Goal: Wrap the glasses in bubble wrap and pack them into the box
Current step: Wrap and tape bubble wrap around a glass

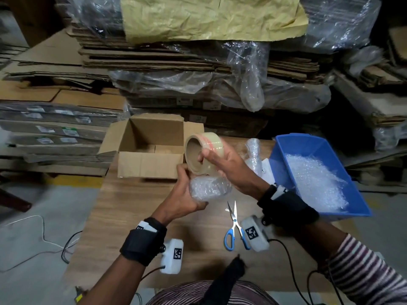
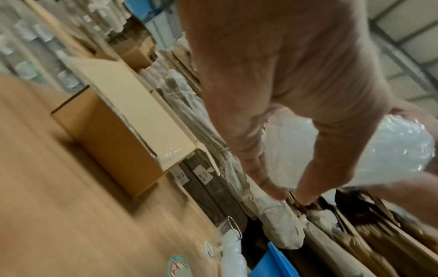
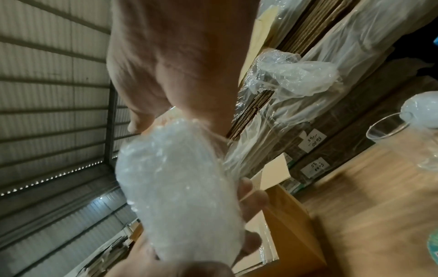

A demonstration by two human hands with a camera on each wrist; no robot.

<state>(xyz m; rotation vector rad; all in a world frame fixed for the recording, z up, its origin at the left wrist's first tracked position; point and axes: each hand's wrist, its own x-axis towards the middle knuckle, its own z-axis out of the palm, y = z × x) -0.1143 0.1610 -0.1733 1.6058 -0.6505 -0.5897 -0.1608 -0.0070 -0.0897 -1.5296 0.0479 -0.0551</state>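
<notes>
Here, both hands work a bubble-wrapped glass above the bench.
Head view, centre: left hand [image 1: 180, 194] fingers curl round the wrapped glass [image 1: 209, 188]; right hand [image 1: 222, 164] fingers grip a tape roll [image 1: 203, 150]; open box [image 1: 152, 146] behind; left wrist view, right: fingers [image 2: 265, 180] clamp the wrap; right wrist view, centre: the same bundle.

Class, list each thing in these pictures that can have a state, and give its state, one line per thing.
cardboard box: flaps open, upright on the table, nothing visible inside.
wrapped glass: covered in bubble wrap, held above the table.
tape roll: held up, just above the wrapped glass.
left hand: grips the wrapped glass.
right hand: grips the tape roll.
scissors: blades slightly apart, flat on the table.
blue bin: holds bubble wrap.
</notes>
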